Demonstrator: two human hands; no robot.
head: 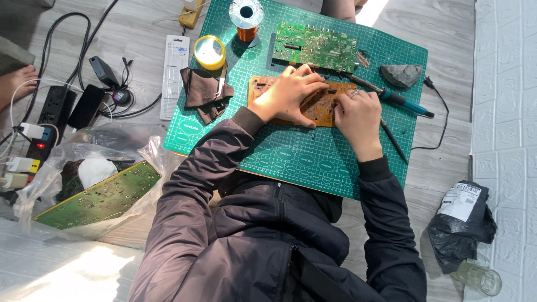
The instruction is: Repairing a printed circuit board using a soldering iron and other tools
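while both hands press flat, left hand (288,92) and right hand (358,114) steady a rectangular tan circuit board (319,103).

The left hand (288,92) and right hand (358,114) cover much of the orange circuit board (321,106); any small part between the fingers is too small to tell.

overhead head view, straight down, mid-distance

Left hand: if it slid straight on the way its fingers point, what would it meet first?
Likely the green circuit board. The left hand rests on the brown circuit board, fingers aimed up and right. Heights are unclear, so this is a guess.
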